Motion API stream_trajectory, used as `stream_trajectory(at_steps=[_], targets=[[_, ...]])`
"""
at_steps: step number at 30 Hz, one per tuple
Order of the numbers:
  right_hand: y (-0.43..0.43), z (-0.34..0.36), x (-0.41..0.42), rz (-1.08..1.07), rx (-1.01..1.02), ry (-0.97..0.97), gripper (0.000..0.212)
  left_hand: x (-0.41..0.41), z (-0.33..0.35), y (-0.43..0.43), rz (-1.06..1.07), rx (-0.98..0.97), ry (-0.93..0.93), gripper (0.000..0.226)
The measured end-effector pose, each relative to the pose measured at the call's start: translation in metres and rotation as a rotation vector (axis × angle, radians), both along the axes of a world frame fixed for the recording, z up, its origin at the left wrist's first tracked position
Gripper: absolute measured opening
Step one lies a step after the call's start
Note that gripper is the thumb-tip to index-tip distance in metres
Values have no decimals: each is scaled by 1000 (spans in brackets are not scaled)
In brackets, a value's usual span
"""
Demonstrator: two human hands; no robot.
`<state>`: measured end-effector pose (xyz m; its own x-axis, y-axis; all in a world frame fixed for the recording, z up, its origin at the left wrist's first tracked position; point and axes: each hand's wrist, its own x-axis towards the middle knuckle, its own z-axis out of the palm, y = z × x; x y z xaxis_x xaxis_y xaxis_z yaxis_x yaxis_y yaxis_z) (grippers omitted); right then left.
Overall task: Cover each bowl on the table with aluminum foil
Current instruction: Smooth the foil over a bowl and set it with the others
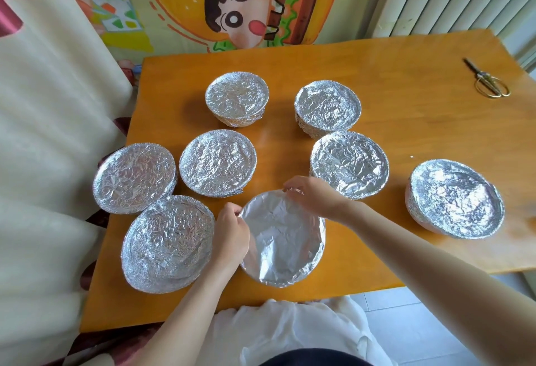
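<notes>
- Silver aluminum foil sheet (282, 238) wraps the round bowl (317, 249) nearest the front edge; it looks thin, light and easily torn, so it is probably best worked at the rim
- Left hand (232, 232) pinches the foil at the left rim, right hand (313, 196) at the far rim
- Seven foil-covered bowls (217, 162) surround it on the orange wooden table (406, 139); brass-handled scissors (487, 81) lie well apart, with a cartoon wall mat (237, 3) behind

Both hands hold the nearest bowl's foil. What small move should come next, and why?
Probably press the smooth silver aluminum foil down over the rim between the hands. The left hand and right hand pinch its edge there, while the right side of the nearest round bowl already looks tucked.
</notes>
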<state>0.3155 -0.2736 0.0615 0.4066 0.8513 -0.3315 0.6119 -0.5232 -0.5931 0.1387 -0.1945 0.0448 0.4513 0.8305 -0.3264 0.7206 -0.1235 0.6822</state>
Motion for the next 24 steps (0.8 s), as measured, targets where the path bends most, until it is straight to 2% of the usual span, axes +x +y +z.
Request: stream_trajectory(at_steps=[2, 5, 9, 13, 17, 21, 24], targets=[[0, -2, -3, 34, -19, -16, 30, -2, 0, 0, -19, -3, -29, 20], [-4, -3, -9, 55, -1, -11, 28, 1, 2, 1, -118, 36, -90, 29], [-11, -7, -23, 116, 1, 43, 26, 6, 4, 2, -256, 67, -56, 29], [-16, -10, -36, 127, -18, -22, 24, 4, 4, 0, -269, 96, -15, 23], [-14, 2, -36, 161, -74, -22, 43, 4, 7, -2, -289, 138, 27, 23], [-4, 24, -23, 91, -128, 202, 58, 7, 13, -6, -272, 146, 50, 25], [1, 27, -22, 68, -135, 250, 69, 8, 14, -8, -260, 89, 14, 25]])
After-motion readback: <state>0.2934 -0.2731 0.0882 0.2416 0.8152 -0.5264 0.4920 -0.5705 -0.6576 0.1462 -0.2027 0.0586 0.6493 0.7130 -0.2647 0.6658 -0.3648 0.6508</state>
